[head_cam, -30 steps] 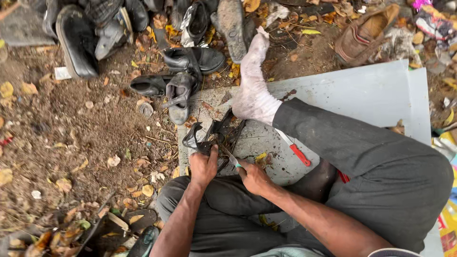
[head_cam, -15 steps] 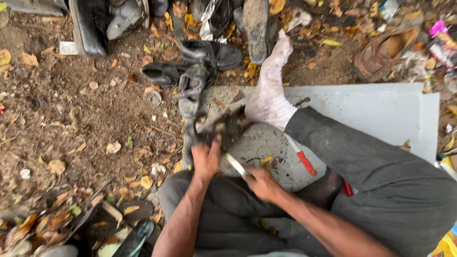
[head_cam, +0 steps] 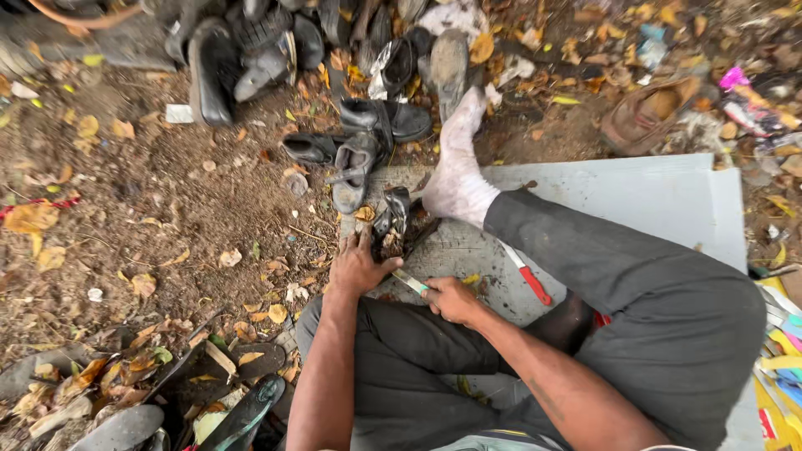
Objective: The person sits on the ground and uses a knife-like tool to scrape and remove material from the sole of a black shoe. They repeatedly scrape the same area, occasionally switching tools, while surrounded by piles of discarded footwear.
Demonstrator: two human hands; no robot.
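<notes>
My left hand (head_cam: pixel 357 266) presses down on a worn black sandal (head_cam: pixel 391 221) that lies on a grey board (head_cam: pixel 652 200). My right hand (head_cam: pixel 451 299) grips a small knife-like tool (head_cam: pixel 409 281) with its blade pointing at the sandal beside my left hand. My leg in dark trousers stretches across the board, and its foot in a white sock (head_cam: pixel 458 171) rests just beyond the sandal.
A red-handled tool (head_cam: pixel 528 277) lies on the board by my knee. Black sandals (head_cam: pixel 351 159) and a heap of old shoes (head_cam: pixel 251 50) sit on the dirt ahead. A brown shoe (head_cam: pixel 647 113) lies far right. Shoe soles (head_cam: pixel 242 413) and dry leaves are near left.
The view has shifted slightly. My right hand has brought the tool closer to the sandal, while my left hand stays pressed on it.
</notes>
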